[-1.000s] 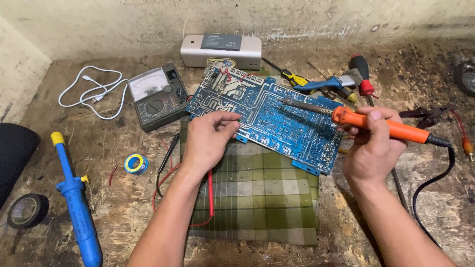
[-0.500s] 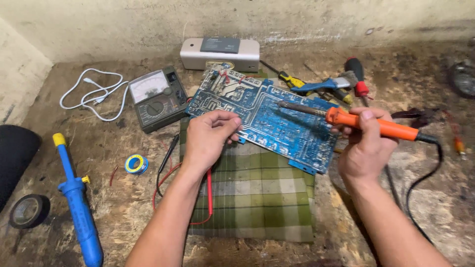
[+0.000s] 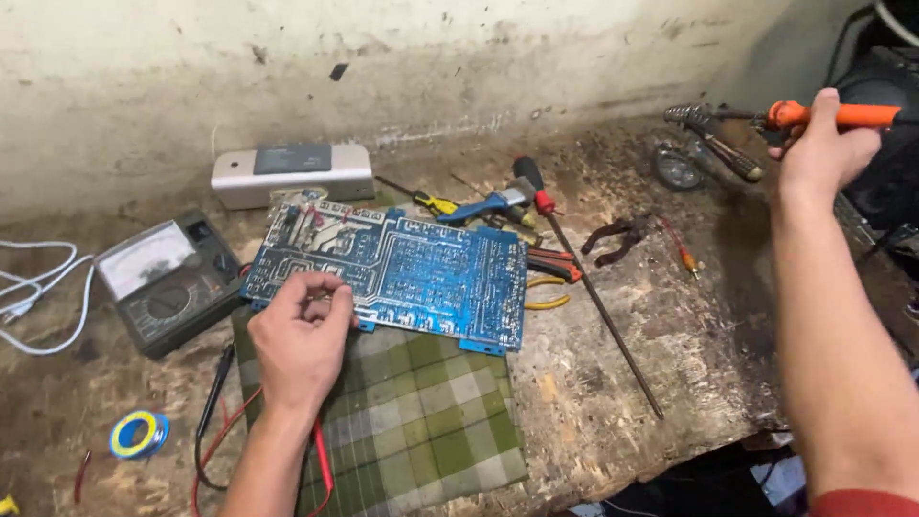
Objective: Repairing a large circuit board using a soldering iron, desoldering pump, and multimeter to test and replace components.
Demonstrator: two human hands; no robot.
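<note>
Cable (image 3: 38, 287), white, at far left, then an analog multimeter (image 3: 163, 282) and a solder spool (image 3: 139, 434) near the bench front. Left hand (image 3: 302, 340) rests on the near-left edge of the blue circuit board (image 3: 402, 273), fingers curled, pinching something too small to identify. Board lies half on a green plaid cloth (image 3: 421, 421), a silver box (image 3: 292, 172) behind it. Screwdrivers and pliers (image 3: 622, 235) sit to its right. Right hand (image 3: 823, 144), raised far right, well away from the board, is closed around an orange soldering iron (image 3: 833, 115) by a stand (image 3: 708, 124). Risk: hot tip could brush the stand or trailing cord; light left-hand hold may let the board slide off the cloth.
</note>
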